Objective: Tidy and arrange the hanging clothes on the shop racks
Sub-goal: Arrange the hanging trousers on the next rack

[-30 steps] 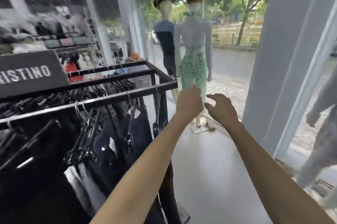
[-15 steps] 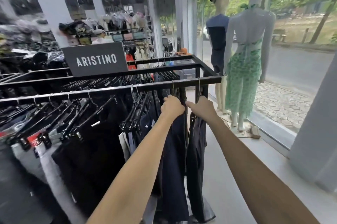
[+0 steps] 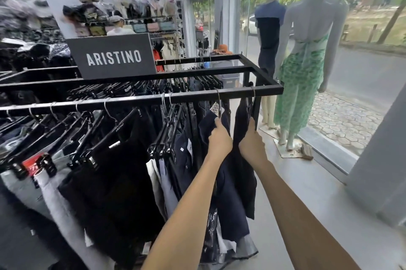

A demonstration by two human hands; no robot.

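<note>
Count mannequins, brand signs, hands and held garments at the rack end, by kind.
Mannequins: 2 (green dress mannequin, navy top mannequin)
Brand signs: 1 (ARISTINO sign)
Hands: 2 (left hand, right hand)
Held garments: 2 (navy garment in left grip, end garment in right grip)
Total: 7

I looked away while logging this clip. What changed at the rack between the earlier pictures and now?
Both hands came in from open air past the rack end. The left hand now grips the second-last dark garment near its hanger; the right hand grips the end garment. The sign, mannequins and other hanging clothes look unchanged.
</note>
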